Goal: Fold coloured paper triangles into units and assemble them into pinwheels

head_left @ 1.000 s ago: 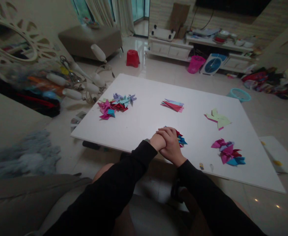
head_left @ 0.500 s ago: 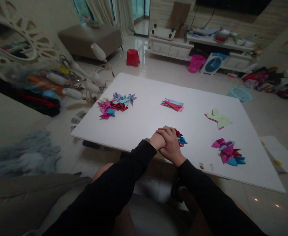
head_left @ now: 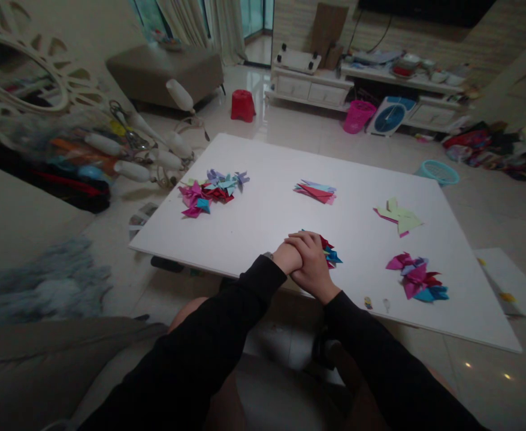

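Note:
My left hand point(head_left: 287, 258) and my right hand point(head_left: 313, 263) are clasped at the near edge of the white table point(head_left: 263, 161). The right fingers wrap over the left hand, whose own fingers are hidden beneath. Just behind them lies a small pile of folded origami paper point(head_left: 333, 256) in red, blue and green, partly covered by the hands. Farther back is a stack of narrow folded papers point(head_left: 316, 191). A larger origami pile point(head_left: 209, 194) sits to the left, another origami pile point(head_left: 416, 278) to the right, and a pale green folded paper point(head_left: 398, 216) behind that one.
Two small flat items, a yellow one point(head_left: 368, 303) and a clear one point(head_left: 386, 305), lie by the table's front edge. Beyond stand a red stool point(head_left: 242, 106), a pink basket point(head_left: 359, 117) and a blue fan point(head_left: 389, 118). A lamp with white shades point(head_left: 132, 171) is at left.

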`<state>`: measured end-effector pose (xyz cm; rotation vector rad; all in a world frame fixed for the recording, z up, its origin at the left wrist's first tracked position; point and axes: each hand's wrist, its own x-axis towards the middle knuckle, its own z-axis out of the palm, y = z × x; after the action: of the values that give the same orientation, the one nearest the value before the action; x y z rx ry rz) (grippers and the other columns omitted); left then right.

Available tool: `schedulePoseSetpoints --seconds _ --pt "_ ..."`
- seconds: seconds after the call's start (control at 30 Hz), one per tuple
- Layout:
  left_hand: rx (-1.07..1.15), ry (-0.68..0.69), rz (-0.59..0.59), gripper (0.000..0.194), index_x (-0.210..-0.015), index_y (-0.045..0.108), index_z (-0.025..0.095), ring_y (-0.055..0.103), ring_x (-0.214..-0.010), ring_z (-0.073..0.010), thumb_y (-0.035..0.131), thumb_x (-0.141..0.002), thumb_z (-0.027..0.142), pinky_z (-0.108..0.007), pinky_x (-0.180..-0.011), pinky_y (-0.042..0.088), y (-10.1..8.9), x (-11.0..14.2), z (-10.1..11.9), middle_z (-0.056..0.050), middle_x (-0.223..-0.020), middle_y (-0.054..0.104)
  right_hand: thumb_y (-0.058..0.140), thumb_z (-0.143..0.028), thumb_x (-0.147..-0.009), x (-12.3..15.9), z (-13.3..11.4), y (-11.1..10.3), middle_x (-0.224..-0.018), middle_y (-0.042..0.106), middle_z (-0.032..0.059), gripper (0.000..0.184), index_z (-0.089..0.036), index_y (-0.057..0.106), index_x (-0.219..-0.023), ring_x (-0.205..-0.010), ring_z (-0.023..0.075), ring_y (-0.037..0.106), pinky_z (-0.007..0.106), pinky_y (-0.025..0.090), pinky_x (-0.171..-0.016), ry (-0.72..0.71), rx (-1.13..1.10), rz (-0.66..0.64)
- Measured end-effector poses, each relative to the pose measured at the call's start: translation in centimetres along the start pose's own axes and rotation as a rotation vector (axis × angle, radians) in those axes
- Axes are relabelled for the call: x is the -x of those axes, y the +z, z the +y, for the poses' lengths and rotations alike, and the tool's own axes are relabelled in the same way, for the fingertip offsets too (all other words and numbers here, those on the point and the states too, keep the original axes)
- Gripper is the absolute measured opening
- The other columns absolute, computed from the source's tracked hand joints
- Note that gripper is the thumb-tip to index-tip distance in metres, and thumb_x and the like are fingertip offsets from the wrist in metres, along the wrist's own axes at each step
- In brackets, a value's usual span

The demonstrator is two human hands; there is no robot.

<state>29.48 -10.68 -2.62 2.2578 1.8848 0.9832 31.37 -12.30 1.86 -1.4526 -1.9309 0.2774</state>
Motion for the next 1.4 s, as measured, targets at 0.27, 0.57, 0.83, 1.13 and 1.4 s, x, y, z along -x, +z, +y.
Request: schedulePoseSetpoints --seconds 0.27,0.57,0.83,1.13,1.4 --pt "-0.004 -0.023 0.002 0.084 -0.133 0.05 0.018 0.058 -0.13 -0.0349 0.058 -0.058 -0.019 -0.059 -0.102 0.057 -0.6 0.0 0.6 -0.012 -0.131 0.054 0.064 -0.008 -0.062 0.0 -0.1 -0.1 -0.12 0.064 0.0091 0.055 -0.024 0.066 -0.115 -0.116 0.0351 0.047 0.055 0.045 -0.102 0.005 0.001 -0.002" --pt "0.043 0.083 -0.087 0.087 -0.131 0.054 0.017 0.059 -0.126 -0.0337 0.056 -0.053 -0.02 -0.054 -0.102 0.06 -0.8 -0.1 -1.1 -0.012 -0.128 0.055 0.064 -0.008 -0.062 0.0 -0.1 0.0 -0.119 0.065 0.0095 0.054 -0.022 0.066 -0.114 -0.116 0.0339 0.047 0.053 0.045 -0.103 -0.003 -0.005 0.006" --pt "0.065 0.192 -0.421 0.088 -0.135 0.054 0.022 0.05 -0.13 -0.0393 0.067 -0.054 -0.01 -0.06 -0.106 0.054 -3.2 -1.5 -2.7 -0.011 -0.131 0.051 0.064 -0.01 -0.065 0.0 -0.1 0.0 -0.119 0.065 0.0099 0.051 -0.022 0.067 -0.115 -0.116 0.0338 0.047 0.053 0.044 -0.103 -0.006 -0.001 -0.002" --pt "0.007 0.263 -0.521 0.084 -0.131 0.054 0.017 0.056 -0.121 -0.034 0.062 -0.053 -0.014 -0.053 -0.104 0.057 -4.8 -2.6 -3.4 -0.01 -0.125 0.055 0.064 -0.008 -0.065 0.0 -0.2 0.0 -0.118 0.065 0.0104 0.05 -0.019 0.067 -0.113 -0.115 0.0329 0.047 0.05 0.045 -0.102 -0.009 -0.001 0.007" --pt "-0.076 0.29 -0.49 0.088 -0.13 0.056 0.014 0.058 -0.122 -0.0323 0.052 -0.049 -0.022 -0.051 -0.109 0.055 -5.0 -2.1 -2.7 -0.012 -0.132 0.054 0.063 -0.008 -0.064 0.0 0.0 0.1 -0.118 0.065 0.0098 0.051 -0.02 0.067 -0.113 -0.115 0.0328 0.047 0.049 0.045 -0.101 -0.005 -0.002 0.005"
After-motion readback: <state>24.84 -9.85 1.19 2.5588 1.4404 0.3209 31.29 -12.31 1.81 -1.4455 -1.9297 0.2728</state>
